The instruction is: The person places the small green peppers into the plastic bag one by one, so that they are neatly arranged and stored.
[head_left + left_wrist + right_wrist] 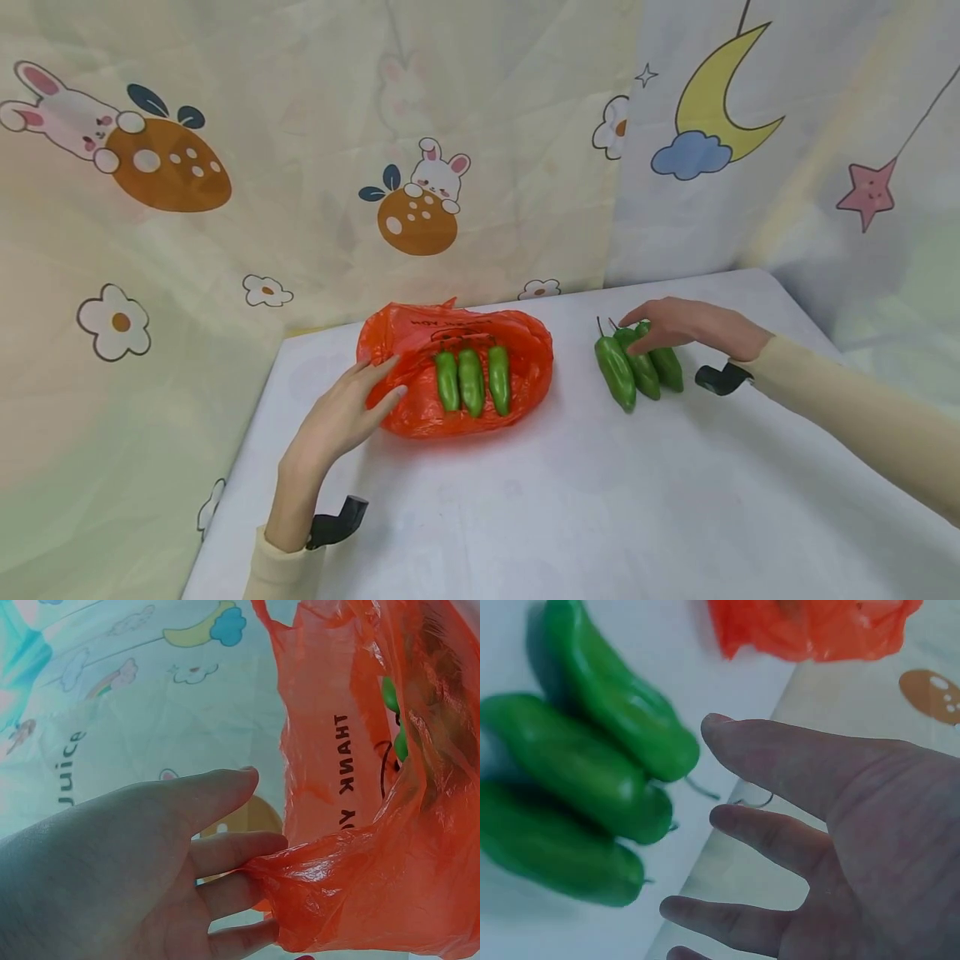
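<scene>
Red bag (pixel 461 427) seems touched by our left hand (pixel 341 417), fingers relaxed; our right hand (pixel 686 323) hovers near peppers (pixel 646 377), fingers spread.

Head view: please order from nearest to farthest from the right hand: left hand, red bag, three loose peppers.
1. Three loose peppers, by the right hand.
2. Red bag, to their left.
3. Left hand, at the bag's left side.

L hand (pixel 339 419) relaxed, thumb (pixel 217 791) apart; R hand (pixel 686 323) w/ fingers (pixel 769 836) spread.
</scene>
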Available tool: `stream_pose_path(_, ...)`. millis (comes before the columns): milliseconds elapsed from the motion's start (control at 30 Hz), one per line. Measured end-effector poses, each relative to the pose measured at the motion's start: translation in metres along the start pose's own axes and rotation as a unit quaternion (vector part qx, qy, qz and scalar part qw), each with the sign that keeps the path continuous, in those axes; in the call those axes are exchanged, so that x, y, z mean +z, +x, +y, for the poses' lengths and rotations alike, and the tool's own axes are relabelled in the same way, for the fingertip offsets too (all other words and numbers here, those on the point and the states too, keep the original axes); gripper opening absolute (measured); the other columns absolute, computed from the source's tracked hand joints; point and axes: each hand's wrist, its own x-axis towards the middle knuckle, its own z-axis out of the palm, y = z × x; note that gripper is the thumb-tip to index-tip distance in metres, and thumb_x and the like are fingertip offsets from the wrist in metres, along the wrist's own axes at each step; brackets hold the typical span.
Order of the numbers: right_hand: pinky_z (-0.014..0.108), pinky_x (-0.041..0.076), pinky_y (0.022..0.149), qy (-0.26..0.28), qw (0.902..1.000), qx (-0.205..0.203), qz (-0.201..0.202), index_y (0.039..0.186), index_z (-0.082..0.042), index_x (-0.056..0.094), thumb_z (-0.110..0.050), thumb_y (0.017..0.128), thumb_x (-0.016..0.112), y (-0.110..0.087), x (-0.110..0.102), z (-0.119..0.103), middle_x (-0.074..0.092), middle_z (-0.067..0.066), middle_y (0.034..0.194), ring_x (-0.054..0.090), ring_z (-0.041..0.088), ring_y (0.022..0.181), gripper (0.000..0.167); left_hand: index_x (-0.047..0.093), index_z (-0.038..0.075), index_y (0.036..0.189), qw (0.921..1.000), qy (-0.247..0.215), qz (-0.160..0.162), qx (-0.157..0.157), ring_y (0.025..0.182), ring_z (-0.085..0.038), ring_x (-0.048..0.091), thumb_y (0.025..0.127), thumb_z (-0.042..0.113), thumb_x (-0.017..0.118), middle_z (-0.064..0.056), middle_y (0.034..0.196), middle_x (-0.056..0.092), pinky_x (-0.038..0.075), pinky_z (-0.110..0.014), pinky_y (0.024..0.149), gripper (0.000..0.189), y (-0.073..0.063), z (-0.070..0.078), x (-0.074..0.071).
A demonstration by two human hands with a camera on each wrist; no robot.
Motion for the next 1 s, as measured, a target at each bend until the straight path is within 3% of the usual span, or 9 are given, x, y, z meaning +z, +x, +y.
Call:
stream_pose_path(300, 0.070, 0.037, 0.107, -0.001, 0.9996, 0.006, -0.027, 0.137, 0.001, 0.058, -0.034, 0.093, 0.069, 0.006, 0.007, 0.032, 0.048, 0.034, 0.145, 0.041, 0.056, 0.135, 0.058, 0.043, 0.018, 0.154, 1.0000, -0.001, -0.002, 0.001, 0.147, -0.040, 0.035, 0.100, 0.045, 0.057, -0.015, 0.153, 0.048, 0.038, -0.064, 0.112, 0.062, 0.001, 0.001, 0.001)
stream_pose_path(633, 0.070, 0.036, 0.107, -0.018, 0.9984, 0.016, -0.051, 0.138, 0.006, 0.053, -0.028, 0.095, 0.063, 0.011, 0.022, 0.046, 0.045, 0.036, 0.144, 0.040, 0.057, 0.134, 0.056, 0.043, 0.019, 0.154, 1.0000, -0.004, -0.002, -0.002, 0.147, -0.040, 0.035, 0.100, 0.046, 0.056, -0.014, 0.153, 0.049, 0.039, -0.064, 0.111, 0.062, 0.001, 0.002, 0.002)
stream_pose_path(867, 0.069, 0.035, 0.110, 0.004, 0.9994, 0.017, -0.031, 0.144, 0.008, 0.045, -0.020, 0.100, 0.052, 0.015, 0.039, 0.050, 0.041, 0.038, 0.147, 0.038, 0.057, 0.137, 0.053, 0.043, 0.018, 0.154, 1.0000, -0.002, -0.005, -0.004, 0.147, -0.040, 0.034, 0.100, 0.046, 0.057, -0.015, 0.153, 0.048, 0.038, -0.065, 0.111, 0.062, 0.002, 0.002, 0.002)
stream_pose_path(1000, 0.068, 0.037, 0.109, 0.001, 0.9995, 0.031, 0.006, 0.147, 0.007, 0.043, -0.020, 0.101, 0.049, 0.018, 0.050, 0.050, 0.042, 0.038, 0.147, 0.041, 0.056, 0.136, 0.053, 0.044, 0.018, 0.154, 1.0000, 0.001, -0.004, -0.001, 0.147, -0.040, 0.035, 0.100, 0.047, 0.056, -0.016, 0.154, 0.048, 0.038, -0.065, 0.111, 0.062, 0.002, 0.002, 0.002)
